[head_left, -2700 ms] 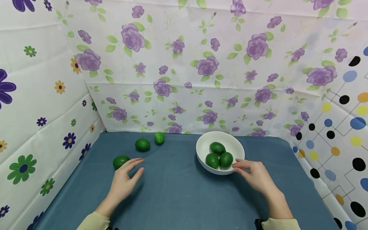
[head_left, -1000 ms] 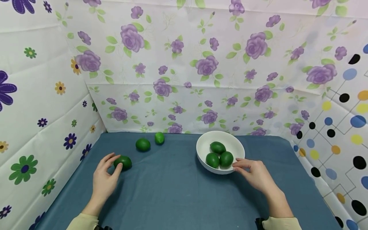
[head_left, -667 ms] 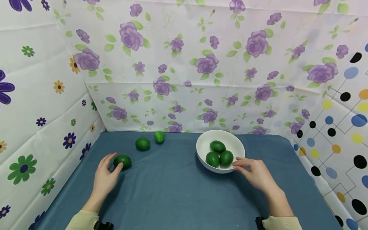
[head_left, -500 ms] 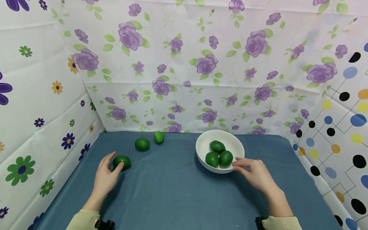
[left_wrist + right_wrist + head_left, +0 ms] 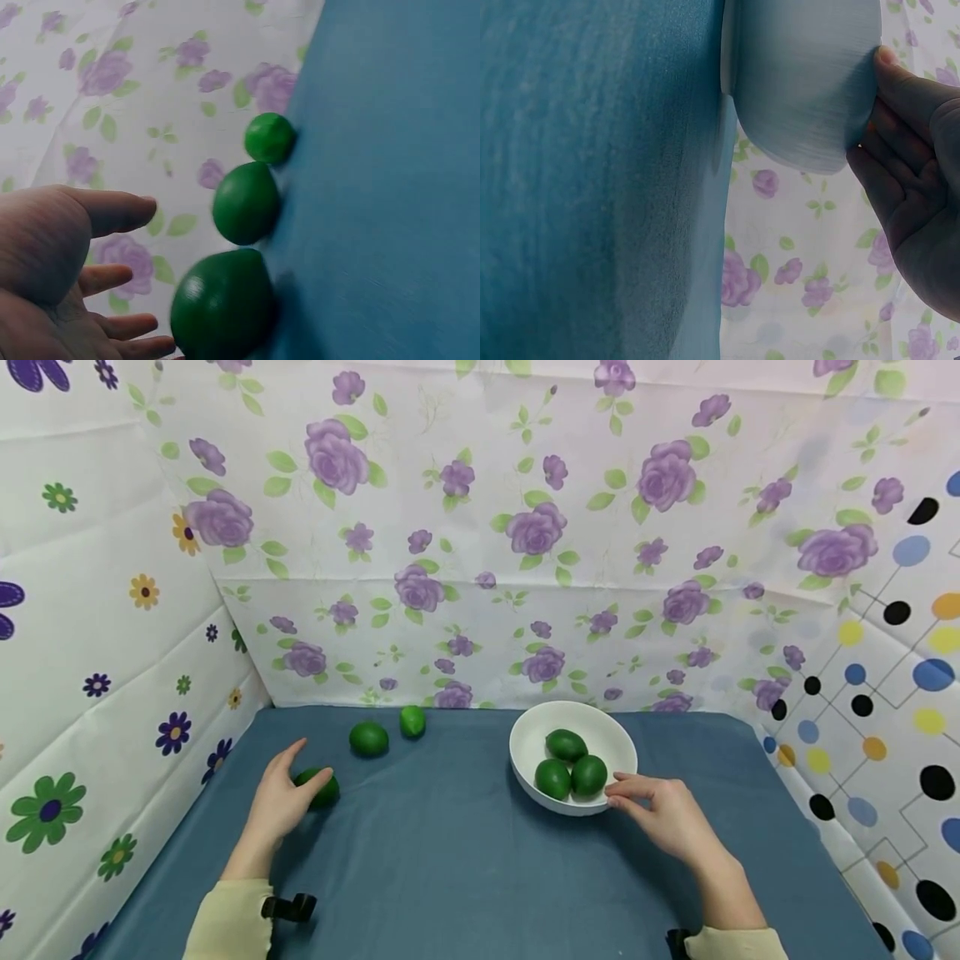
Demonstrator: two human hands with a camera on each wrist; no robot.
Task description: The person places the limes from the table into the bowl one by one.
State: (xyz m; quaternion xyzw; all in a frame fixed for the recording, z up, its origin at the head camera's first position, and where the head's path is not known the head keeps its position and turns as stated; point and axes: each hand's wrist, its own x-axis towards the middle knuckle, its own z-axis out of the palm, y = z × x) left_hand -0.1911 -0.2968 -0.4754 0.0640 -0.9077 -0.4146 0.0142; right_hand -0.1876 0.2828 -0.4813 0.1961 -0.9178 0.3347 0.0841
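Note:
My left hand [image 5: 279, 800] hovers over the near dark green lime [image 5: 322, 792], thumb and fingers spread and partly covering it in the head view. In the left wrist view the fingers are straight, and a fingertip comes close to that lime [image 5: 225, 304]; whether it touches I cannot tell. Beyond lie another dark lime [image 5: 369, 739] and a smaller, brighter lime [image 5: 412, 722]. With thumb and fingers, my right hand [image 5: 663, 814] pinches the rim of a white bowl [image 5: 528, 737]. Inside the bowl rest three dark green limes [image 5: 566, 745].
A blue cloth [image 5: 457, 860] covers the table. Behind it hangs a curtain [image 5: 480, 527] with purple roses. Patterned cloths stand at the left [image 5: 97, 727] and right [image 5: 862, 718] sides.
Earlier the left hand moved left from over the near lime to its left side, thumb against it. Now the thumb has lifted and the hand has spread wider. The right hand stays at the bowl.

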